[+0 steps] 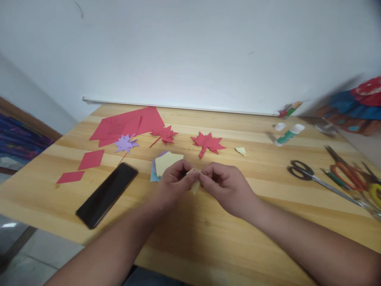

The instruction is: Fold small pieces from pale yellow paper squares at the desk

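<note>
Between my two hands is a small piece of pale yellow paper (195,188), folded or creased, mostly covered by the fingers. My left hand (176,179) pinches it from the left, thumb on top. From the right, my right hand (224,184) pinches its other edge with thumb and forefinger. Just behind my left hand lies a stack of paper squares (168,162), yellow on top with purple and blue beneath. Beyond the hands, a red paper leaf (208,142) rests on the table, with a small yellow paper scrap (240,151) to its right.
A black phone (107,195) lies left of my hands. Farther left are red paper pieces (91,159), a purple paper leaf (126,143) and another red leaf (165,135). Scissors (309,174), a glue stick (289,135) and several tools are at right. A white wall backs the table.
</note>
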A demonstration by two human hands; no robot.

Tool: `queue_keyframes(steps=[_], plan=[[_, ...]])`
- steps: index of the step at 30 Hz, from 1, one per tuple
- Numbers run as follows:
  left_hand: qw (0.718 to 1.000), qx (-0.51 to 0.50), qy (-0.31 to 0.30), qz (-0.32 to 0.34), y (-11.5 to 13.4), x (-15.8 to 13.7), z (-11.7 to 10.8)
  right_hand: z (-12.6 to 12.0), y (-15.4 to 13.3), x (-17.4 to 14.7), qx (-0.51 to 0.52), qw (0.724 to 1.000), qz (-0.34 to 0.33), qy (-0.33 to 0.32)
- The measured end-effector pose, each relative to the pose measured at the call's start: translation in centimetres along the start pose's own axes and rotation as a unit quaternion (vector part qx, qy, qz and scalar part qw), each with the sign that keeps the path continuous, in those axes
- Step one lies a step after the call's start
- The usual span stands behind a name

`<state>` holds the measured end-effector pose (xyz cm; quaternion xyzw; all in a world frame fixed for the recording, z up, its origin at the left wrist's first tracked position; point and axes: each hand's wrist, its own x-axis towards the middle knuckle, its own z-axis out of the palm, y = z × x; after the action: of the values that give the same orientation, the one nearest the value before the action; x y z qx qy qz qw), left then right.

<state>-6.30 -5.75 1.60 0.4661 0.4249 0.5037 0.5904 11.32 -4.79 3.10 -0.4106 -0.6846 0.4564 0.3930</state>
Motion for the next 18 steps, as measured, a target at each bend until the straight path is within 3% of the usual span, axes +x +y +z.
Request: queue_keyframes(steps=[5,10,18], plan=[[0.999,-0.033,-0.003,-0.009,-0.26,0.14,-0.06,-0.24,-0.27,0.35,0.093,0.994,0.050,-0.010],[0.998,-0.015,-0.055,-0.034,-0.42,0.00,-0.30,-0.33,-0.42,0.47,0.143,0.986,0.077,-0.034],[0.999,-0.006,-0.044,-0.012,-0.96,-0.05,-0.79,-0.06,-0.09,0.24,0.132,0.981,0.112,-0.088]])
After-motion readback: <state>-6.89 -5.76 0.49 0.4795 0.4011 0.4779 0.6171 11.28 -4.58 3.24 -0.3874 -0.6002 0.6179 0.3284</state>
